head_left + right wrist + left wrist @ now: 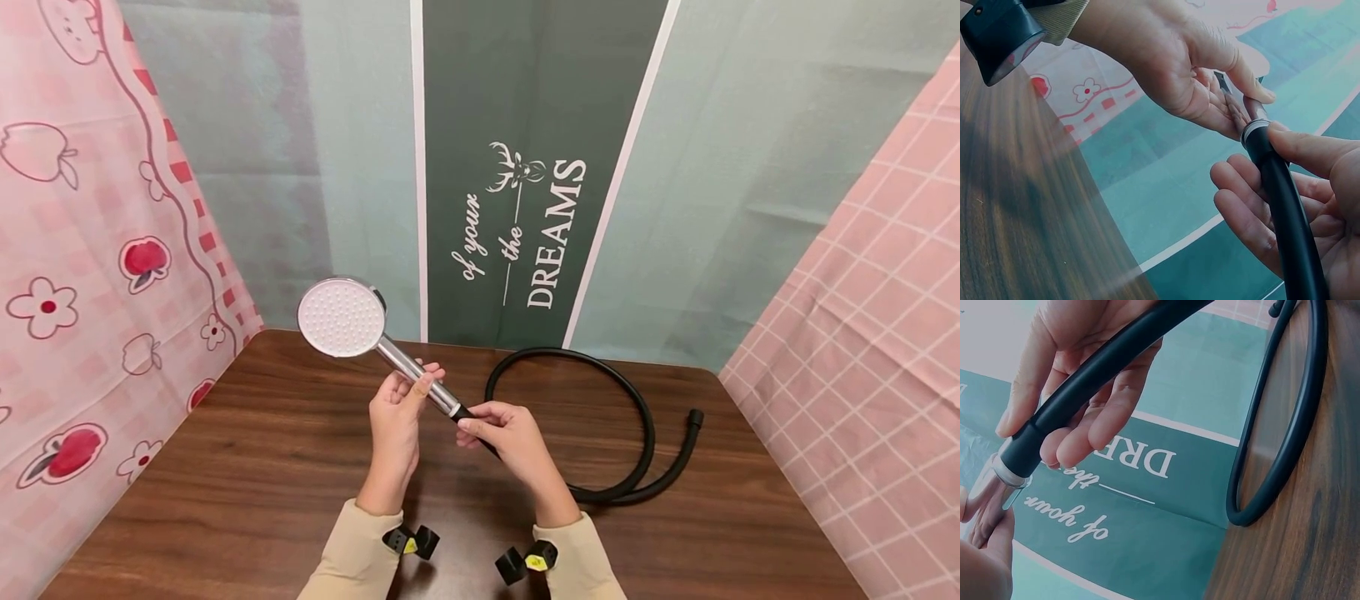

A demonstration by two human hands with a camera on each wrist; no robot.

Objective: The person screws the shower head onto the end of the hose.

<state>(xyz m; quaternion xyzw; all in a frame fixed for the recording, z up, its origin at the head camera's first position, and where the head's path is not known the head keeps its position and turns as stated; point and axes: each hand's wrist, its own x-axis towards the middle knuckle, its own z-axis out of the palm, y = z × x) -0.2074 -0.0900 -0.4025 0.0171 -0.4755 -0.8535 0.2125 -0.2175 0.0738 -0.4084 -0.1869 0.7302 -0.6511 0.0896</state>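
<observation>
A shower head (341, 318) with a round white nozzle face and a chrome handle (405, 362) is held up at a tilt over the table. My left hand (399, 408) grips that handle along its lower half. With thumb and fingers, my right hand (507, 433) pinches the black end fitting (1260, 142) of a shower hose, right at the handle's bottom end. A white ring (1009, 474) shows between fitting and handle. From my right hand the black hose (645, 417) runs down to the table and loops there; its other end fitting (696, 418) lies toward the right.
The dark wooden table (247, 467) reaches back to a green cloth backdrop (495, 100) with white lettering. Pink patterned cloths hang on both sides, one with apples and flowers (67, 250), the other with a grid (870, 333). Black cameras sit on both wrists.
</observation>
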